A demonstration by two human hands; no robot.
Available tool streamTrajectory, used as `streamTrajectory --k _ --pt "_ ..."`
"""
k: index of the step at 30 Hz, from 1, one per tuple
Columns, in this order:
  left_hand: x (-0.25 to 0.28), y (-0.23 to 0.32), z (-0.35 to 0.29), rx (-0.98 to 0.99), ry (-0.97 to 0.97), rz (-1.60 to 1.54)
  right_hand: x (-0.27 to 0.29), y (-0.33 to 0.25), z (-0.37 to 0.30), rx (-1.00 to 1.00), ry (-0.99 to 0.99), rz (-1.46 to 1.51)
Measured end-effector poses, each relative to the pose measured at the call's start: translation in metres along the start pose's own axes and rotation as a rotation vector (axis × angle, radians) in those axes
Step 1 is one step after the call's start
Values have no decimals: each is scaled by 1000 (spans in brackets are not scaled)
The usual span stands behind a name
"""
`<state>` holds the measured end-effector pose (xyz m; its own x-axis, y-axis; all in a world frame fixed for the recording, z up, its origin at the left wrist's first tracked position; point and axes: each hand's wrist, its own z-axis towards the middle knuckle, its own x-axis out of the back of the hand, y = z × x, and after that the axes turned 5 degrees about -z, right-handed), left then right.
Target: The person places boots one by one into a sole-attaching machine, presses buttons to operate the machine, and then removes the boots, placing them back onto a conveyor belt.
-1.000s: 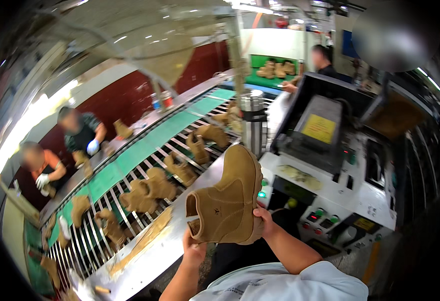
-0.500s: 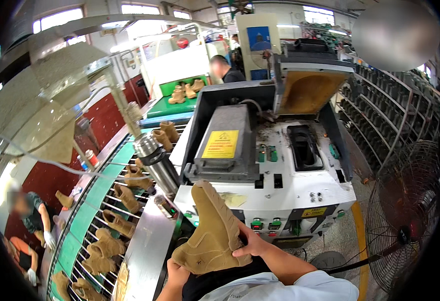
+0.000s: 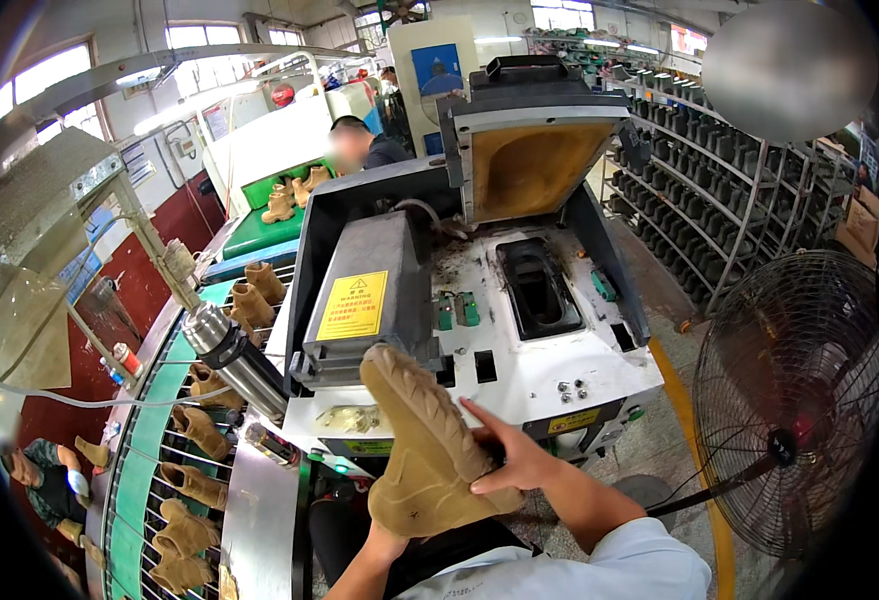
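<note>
A tan boot (image 3: 421,490) is held up before me, its toe pointing away and its lugged sole (image 3: 429,410) turned up and to the right. Low on the boot's near side, my left hand (image 3: 387,541) grips it, the fingers mostly hidden behind it. My right hand (image 3: 514,455) holds the heel end from the right, thumb across the side and index finger stretched along the sole. Just beyond the boot stands a white machine (image 3: 609,385). Its right lid (image 3: 539,165) is raised, showing a brown padded inside above a black-rimmed cavity (image 3: 539,290).
On the left, a roller conveyor (image 3: 149,440) carries several tan boots. A metal flask (image 3: 234,355) stands beside the machine. A large floor fan (image 3: 794,400) is at the right, with a shoe rack (image 3: 699,180) behind. Another person (image 3: 364,145) is beyond the machine.
The view has swung to the right, so the machine sits further left in it. The boot has tilted, showing more of its sole. My right index finger has stretched out.
</note>
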<state>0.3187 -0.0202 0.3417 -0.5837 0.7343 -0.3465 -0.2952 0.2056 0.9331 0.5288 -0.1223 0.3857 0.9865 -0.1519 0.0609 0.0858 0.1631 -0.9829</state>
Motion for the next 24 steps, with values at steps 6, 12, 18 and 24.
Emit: streamTrajectory --k 6,12,18,24 --pt "93 -67 -22 116 284 157 76 -36 0 17 486 -57" --pt "190 -111 -66 8 838 70 201 -62 53 -87 987 -714" --pt "197 -132 -71 137 752 361 256 -49 149 -503 936 -1074" --pt "192 -113 -70 143 768 136 266 -3 184 -713 845 -1120"
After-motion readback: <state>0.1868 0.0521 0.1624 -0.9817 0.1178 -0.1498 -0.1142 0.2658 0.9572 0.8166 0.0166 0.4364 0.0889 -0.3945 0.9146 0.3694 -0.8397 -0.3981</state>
